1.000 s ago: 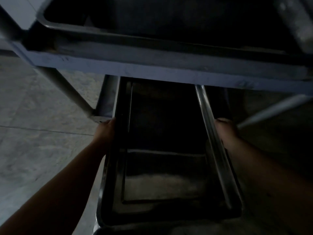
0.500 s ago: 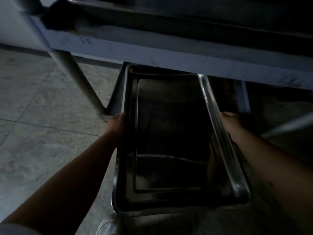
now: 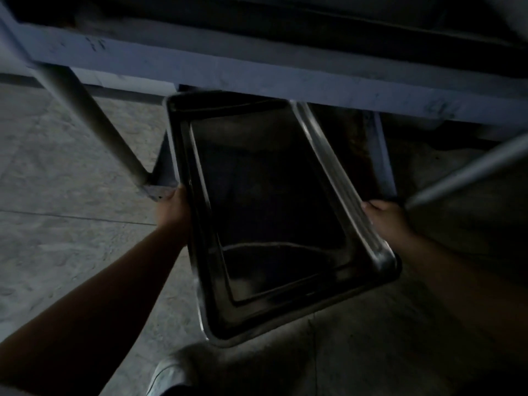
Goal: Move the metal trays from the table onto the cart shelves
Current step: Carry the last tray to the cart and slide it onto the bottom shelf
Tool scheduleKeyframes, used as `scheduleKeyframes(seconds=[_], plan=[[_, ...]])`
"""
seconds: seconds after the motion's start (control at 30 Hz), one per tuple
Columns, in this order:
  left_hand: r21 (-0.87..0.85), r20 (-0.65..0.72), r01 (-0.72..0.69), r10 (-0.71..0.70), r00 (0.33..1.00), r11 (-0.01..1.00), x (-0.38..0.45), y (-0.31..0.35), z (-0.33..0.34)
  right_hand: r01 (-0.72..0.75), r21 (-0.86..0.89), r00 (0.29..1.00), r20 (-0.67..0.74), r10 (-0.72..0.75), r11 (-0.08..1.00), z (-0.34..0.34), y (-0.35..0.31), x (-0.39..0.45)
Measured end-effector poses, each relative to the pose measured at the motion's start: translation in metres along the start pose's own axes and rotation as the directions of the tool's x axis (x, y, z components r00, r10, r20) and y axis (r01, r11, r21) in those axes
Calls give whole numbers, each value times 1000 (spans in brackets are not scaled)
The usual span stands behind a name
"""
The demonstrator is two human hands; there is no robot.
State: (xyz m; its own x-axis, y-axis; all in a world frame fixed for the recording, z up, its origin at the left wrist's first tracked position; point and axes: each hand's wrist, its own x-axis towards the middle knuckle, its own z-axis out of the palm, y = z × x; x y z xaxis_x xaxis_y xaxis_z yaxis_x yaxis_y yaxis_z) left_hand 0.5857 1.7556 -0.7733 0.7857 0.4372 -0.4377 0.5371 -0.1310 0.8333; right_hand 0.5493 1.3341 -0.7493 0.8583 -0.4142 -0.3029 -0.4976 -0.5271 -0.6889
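A dark rectangular metal tray point(image 3: 337, 178) with a raised rim is held low in the dim scene, skewed so its near end swings right. My left hand point(image 3: 173, 208) grips its left long edge and my right hand point(image 3: 385, 218) grips its right long edge. The tray's far end point(image 3: 225, 100) reaches under the front rail of the cart's upper shelf point(image 3: 257, 78), over the lower shelf frame point(image 3: 381, 158). Most of the tray still juts out toward me above the floor.
A slanted cart leg point(image 3: 97, 121) stands left of the tray, meeting a shelf corner bracket point(image 3: 155, 191). Another tube point(image 3: 468, 170) crosses at the right. Tiled floor point(image 3: 57, 224) lies left and below. My shoe point(image 3: 168, 375) shows at the bottom edge.
The view has pulled back and up, showing the tray's whole outline. The tray has turned, its near end swinging right. Both hands keep their grip on the long edges.
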Motion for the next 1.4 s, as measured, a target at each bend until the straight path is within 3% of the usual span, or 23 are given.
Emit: scheduleKeyframes(seconds=[0.13, 0.27, 0.3, 0.37, 0.43, 0.47, 0.5, 0.57, 0.63, 0.73, 0.87, 0.93, 1.0, 1.07, 1.1, 1.2, 1.23, 1.3, 1.33, 1.37, 1.4], plan=[[-162, -94, 51, -67, 993, 985, -12, -2, 11, 95, -91, 993, -66, -101, 991, 13, -14, 46], [-230, -175, 55, -97, 980, 972, -17, -1, 22, 92, -268, 992, -63, -113, 959, 20, -49, 69], [-223, -177, 56, -97, 979, 973, -18, 0, 24, 52, -391, 988, -116, -105, 919, 19, -54, 64], [-227, -175, 70, -112, 978, 971, -19, 0, 27, -99, -494, 909, -397, -123, 864, 16, -52, 26], [-249, -175, 76, -122, 977, 966, -21, 0, 29, -234, -249, 772, -636, 24, 940, 23, -43, -32], [-250, -178, 73, -120, 977, 966, -19, 0, 30, -287, -71, 729, -664, 169, 955, 30, -39, -61], [-243, -176, 75, -120, 977, 967, -18, 1, 31, -331, 89, 725, -613, 314, 939, 40, -35, -88], [-250, -160, 87, -129, 979, 964, -19, 4, 32, -333, 273, 791, -441, 425, 903, 63, -26, -124], [-264, -162, 93, -140, 977, 960, -22, 4, 33, -275, 342, 832, -383, 401, 898, 76, -21, -130], [-302, -156, 88, -140, 978, 949, -30, 0, 37, -212, 406, 828, -408, 384, 889, 67, -20, -97], [-541, 103, 174, -140, 985, 823, -47, -11, 50, -239, 237, 891, -333, 309, 942, 29, -23, -11], [-572, 196, 198, -102, 975, 796, -55, -10, 60, -222, 155, 932, -255, 256, 963, 10, -29, 26], [-605, 240, 208, -73, 968, 768, -59, 0, 71, -178, -45, 964, -208, 165, 983, -1, -35, 44], [-620, 290, 247, -75, 954, 745, -62, 7, 82, -28, -321, 977, -209, -42, 947, 3, -46, 30], [-615, 302, 268, -93, 949, 742, -65, 10, 88, 97, -379, 975, -150, -165, 920, 12, -53, 12], [-580, 336, 335, -156, 929, 743, -83, 19, 114, 395, -371, 918, 182, -351, 840, 60, -62, -51], [-559, 366, 366, -174, 914, 744, -89, 22, 122, 443, -427, 897, 209, -391, 788, 76, -61, -65], [-463, 429, 399, -194, 882, 791, -95, 25, 129, 447, -543, 882, 135, -451, 711, 93, -55, -68], [-371, 435, 360, -182, 882, 856, -96, 26, 128, 407, -556, 896, 91, -434, 725, 93, -53, -63], [-224, 390, 226, -125, 912, 948, -94, 25, 124, 378, -549, 909, 65, -413, 745, 91, -49, -56], [-16, 307, -28, 32, 951, 999, -88, 21, 118, 368, -528, 915, 58, -400, 765, 88, -45, -49]])
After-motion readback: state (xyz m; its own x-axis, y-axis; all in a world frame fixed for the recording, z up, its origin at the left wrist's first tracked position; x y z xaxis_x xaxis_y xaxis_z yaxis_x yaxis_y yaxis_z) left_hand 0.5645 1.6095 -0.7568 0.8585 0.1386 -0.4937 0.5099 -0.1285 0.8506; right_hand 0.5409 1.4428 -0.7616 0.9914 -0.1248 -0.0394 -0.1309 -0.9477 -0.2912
